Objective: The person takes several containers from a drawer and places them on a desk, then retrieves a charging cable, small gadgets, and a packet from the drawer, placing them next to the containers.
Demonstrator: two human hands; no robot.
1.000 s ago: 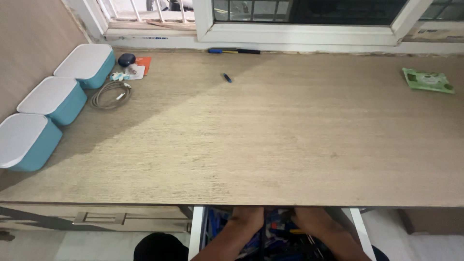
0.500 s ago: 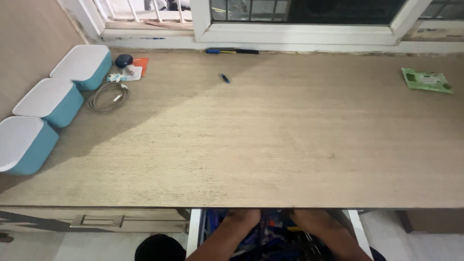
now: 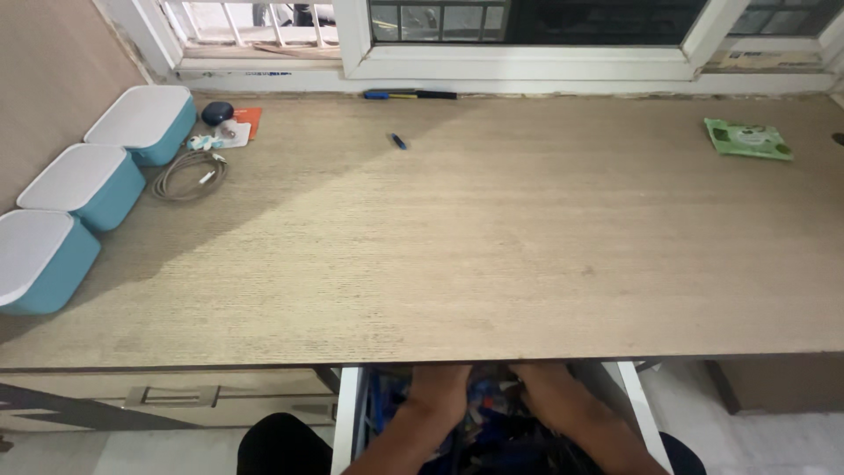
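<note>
Hands buried in cluttered drawer under worktop: left hand, right hand, grip impossible to tell. Risk: fingers snagging unseen sharp tools, groping blind.

3 teal boxes w/ white lids on counter left; coiled cable, green packet, maybe a pen.

Wide wood-grain desk, three teal white-lidded boxes along its left edge, coiled cable beside them — small blue pen mid-back, green packet far right.
</note>
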